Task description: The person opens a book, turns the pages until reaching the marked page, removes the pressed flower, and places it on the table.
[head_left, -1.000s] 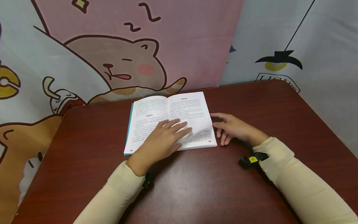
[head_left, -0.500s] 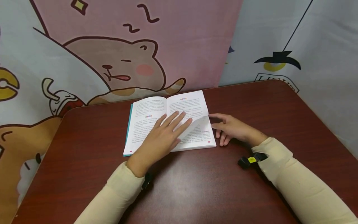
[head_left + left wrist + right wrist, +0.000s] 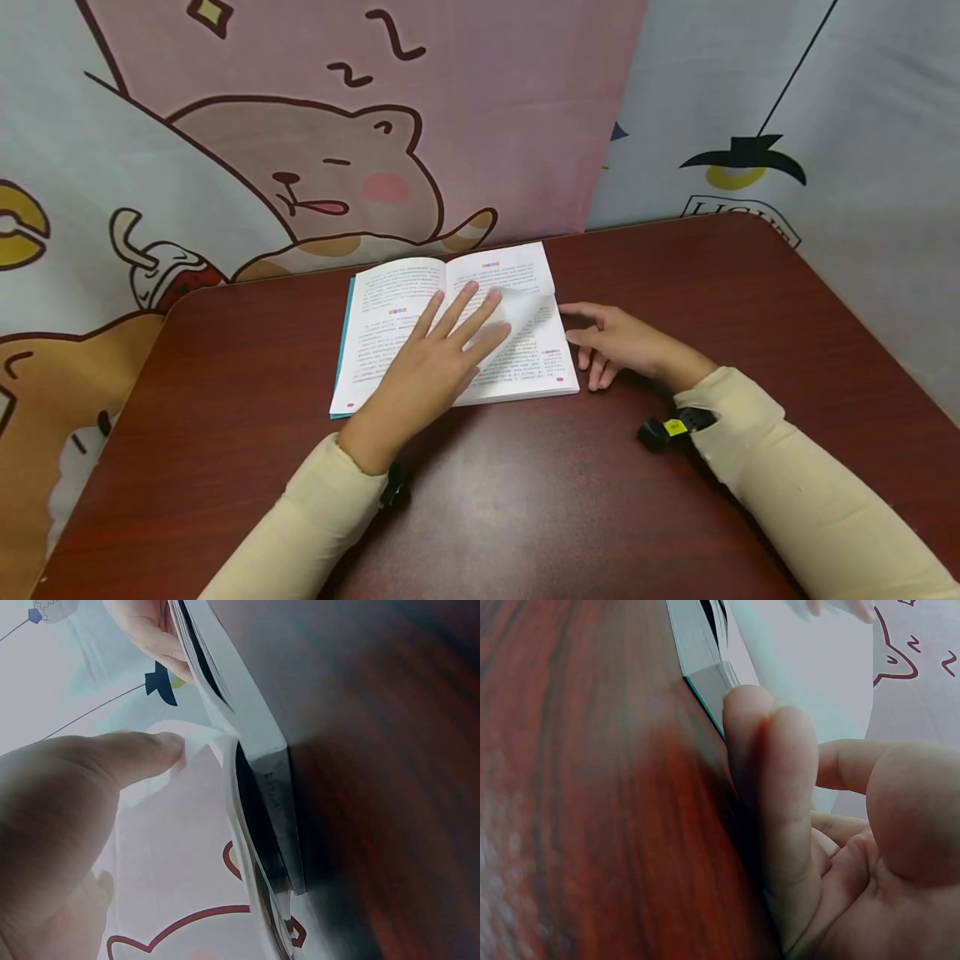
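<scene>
An open book (image 3: 397, 283) with printed pages and a teal cover lies on the table. My left hand (image 3: 423, 367) is spread over its middle, fingers straight and fanned toward the far right. Beside those fingertips a right-hand page (image 3: 531, 307) bows upward, showing print on the sheet below. In the left wrist view, my thumb (image 3: 150, 756) is at the raised paper, above the book's bottom edge. My right hand (image 3: 630, 343) rests at the book's right edge, index finger reaching the margin. In the right wrist view, its fingers (image 3: 787, 780) bend loosely beside the page block (image 3: 709, 679).
The dark red wooden table (image 3: 495, 492) extends around the book. Behind it hangs a cartoon-printed cloth (image 3: 517, 125). A black strapped device (image 3: 656, 435) sits at the right cuff, close above the tabletop.
My left hand has slid away from me up the book, fingers spreading wider. The bowed part of the right page has shifted up with it, uncovering more print below. The right hand stays put.
</scene>
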A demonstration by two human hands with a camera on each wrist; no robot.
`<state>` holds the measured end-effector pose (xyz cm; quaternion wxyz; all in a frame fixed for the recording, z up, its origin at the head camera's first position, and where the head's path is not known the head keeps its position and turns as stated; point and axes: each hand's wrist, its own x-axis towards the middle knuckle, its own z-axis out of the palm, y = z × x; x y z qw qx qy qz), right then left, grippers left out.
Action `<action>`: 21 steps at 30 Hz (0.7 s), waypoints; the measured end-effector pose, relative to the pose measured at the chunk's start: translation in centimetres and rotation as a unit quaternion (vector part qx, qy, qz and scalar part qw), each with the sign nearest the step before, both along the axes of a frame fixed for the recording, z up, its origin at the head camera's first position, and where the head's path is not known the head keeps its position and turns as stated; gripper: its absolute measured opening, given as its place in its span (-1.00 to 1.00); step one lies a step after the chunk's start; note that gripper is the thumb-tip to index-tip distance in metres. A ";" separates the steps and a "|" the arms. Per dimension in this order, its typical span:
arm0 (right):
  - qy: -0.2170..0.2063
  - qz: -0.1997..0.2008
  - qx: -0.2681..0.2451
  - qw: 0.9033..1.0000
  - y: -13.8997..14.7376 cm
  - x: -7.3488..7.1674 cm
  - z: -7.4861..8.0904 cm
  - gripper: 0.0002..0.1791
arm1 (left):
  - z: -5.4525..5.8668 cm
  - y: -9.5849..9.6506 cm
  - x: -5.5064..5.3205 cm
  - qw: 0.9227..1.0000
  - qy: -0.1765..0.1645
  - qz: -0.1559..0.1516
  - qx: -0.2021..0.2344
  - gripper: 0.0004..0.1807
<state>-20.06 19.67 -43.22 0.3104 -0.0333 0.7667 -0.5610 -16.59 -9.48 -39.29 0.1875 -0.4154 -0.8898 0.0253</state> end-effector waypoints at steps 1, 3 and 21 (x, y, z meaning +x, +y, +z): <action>0.000 0.000 0.000 1.000 0.0 0.0 0.0 -0.39 | 0.0 0.0 0.0 1.000 -0.004 -0.007 0.002 -0.34; 0.000 0.000 0.001 1.000 0.0 0.0 -0.1 -0.38 | -0.1 0.0 0.0 1.000 -0.010 -0.020 0.002 -0.44; 0.041 0.024 0.004 0.999 0.1 0.1 -0.3 -0.19 | -0.2 -0.1 0.3 0.996 -0.071 -0.042 -0.039 -0.38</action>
